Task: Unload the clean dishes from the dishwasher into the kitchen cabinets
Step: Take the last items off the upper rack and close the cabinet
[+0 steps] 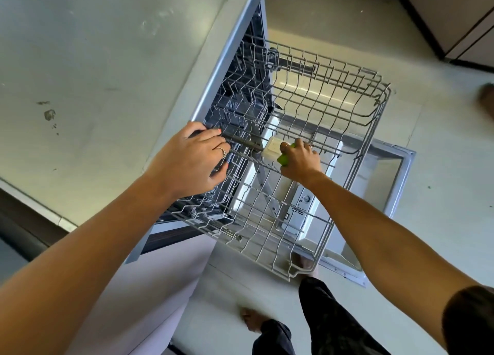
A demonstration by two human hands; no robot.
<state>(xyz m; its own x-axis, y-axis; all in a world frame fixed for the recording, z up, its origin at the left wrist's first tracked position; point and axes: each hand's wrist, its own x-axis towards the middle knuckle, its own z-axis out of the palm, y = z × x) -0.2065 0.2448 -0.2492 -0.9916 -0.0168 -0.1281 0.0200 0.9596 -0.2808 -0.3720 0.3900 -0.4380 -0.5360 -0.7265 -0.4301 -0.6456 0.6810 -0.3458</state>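
The upper wire rack (355, 130) of the dishwasher is pulled out over the open door (395, 173). My left hand (192, 162) curls over dark utensil handles (240, 140) lying across the rack near its inner side. My right hand (300, 159) grips a green thing (283, 159) beside a small white rectangular container (272, 147) in the middle of the rack. What the green thing is I cannot tell. The remaining wire tines hold nothing.
A pale worktop (93, 74) spans the left, above the dishwasher opening. Light floor tiles (441, 207) surround the door. My legs and feet (270, 325) stand below the rack. Cabinet fronts (454, 15) sit at the top right, with a blurred brown shape (486, 98) at the right edge.
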